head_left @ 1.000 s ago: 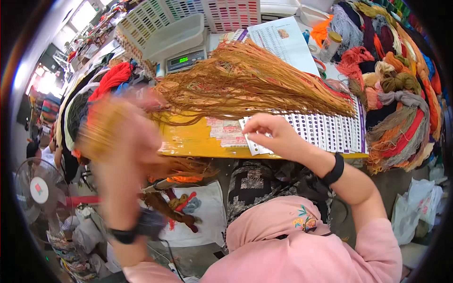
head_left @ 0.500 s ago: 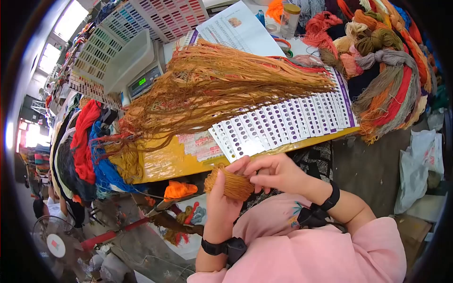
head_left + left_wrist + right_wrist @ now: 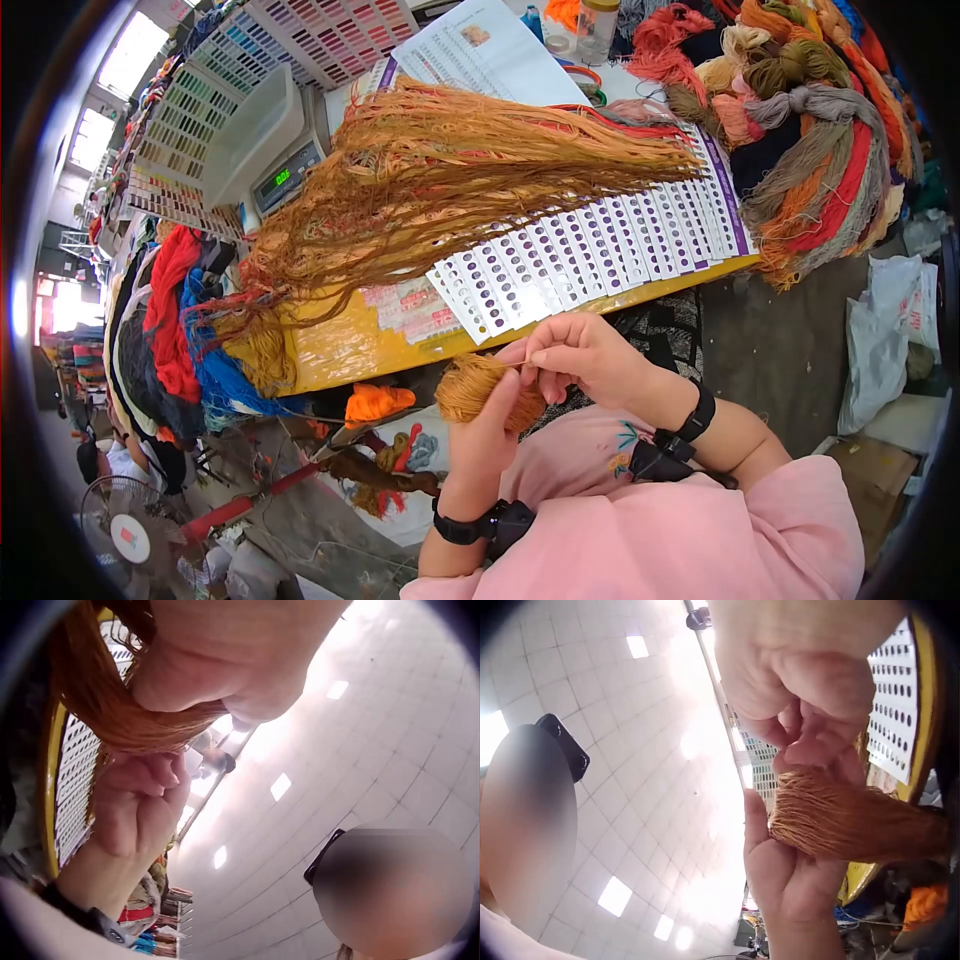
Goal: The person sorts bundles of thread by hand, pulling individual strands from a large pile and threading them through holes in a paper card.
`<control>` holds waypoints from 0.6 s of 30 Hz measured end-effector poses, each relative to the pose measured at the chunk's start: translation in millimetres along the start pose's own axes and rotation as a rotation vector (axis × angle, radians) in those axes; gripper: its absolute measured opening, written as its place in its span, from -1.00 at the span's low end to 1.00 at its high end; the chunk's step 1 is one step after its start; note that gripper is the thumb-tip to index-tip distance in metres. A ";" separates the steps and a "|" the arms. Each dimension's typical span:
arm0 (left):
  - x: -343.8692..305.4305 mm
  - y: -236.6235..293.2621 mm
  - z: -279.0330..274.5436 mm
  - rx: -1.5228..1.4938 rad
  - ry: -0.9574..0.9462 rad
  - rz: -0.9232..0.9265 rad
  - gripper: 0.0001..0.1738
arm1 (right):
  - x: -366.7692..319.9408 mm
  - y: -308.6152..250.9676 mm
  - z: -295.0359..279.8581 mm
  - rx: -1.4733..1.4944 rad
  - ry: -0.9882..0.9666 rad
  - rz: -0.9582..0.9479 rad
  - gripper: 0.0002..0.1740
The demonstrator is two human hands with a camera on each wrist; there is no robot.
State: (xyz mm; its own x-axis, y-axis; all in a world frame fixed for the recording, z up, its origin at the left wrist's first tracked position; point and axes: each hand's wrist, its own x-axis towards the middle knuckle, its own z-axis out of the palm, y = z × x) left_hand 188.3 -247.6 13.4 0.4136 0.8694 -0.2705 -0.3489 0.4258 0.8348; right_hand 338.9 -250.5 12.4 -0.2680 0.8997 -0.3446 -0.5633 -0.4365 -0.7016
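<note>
A skein of golden-brown yarn (image 3: 468, 388) lies in my left hand (image 3: 482, 440), which grips it with the thumb across the strands, just off the table's front edge. At the skein's right side, my right hand (image 3: 580, 355) pinches a thin strand of the yarn with curled fingers. In the right wrist view the looped end of the skein (image 3: 802, 810) points toward the left thumb, with the right fingertips right at its upper edge. The left wrist view shows the skein (image 3: 150, 731) bending round between both hands.
On the yellow table (image 3: 330, 350), a long heap of brown and orange yarn (image 3: 450, 180) covers part of the hole-punched white cards (image 3: 560, 265). A scale (image 3: 285, 180) with a plastic tray stands at the back left. Coloured skeins hang at the left and right (image 3: 830, 170).
My left hand has swung in from the left with the skein. My right hand has come off the cards to meet it and now draws out a strand. The view has turned.
</note>
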 end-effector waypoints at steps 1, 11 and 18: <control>2.0 -1.0 -2.7 -0.158 0.014 -0.026 -0.70 | -0.7 -0.4 -1.3 0.030 -0.004 0.000 -0.91; 3.6 1.4 4.6 -0.239 0.022 -0.085 -0.61 | -2.0 2.6 2.3 -0.008 -0.001 0.015 -0.90; 2.1 -3.7 2.6 -0.244 0.032 -0.024 -0.69 | -3.6 4.0 1.9 0.054 0.039 -0.028 -0.94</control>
State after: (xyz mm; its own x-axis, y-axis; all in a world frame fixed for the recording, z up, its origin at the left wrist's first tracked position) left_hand 192.6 -247.9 10.9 0.3985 0.8643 -0.3068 -0.5342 0.4907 0.6884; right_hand 336.1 -255.4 12.0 -0.2217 0.9102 -0.3498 -0.6117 -0.4092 -0.6770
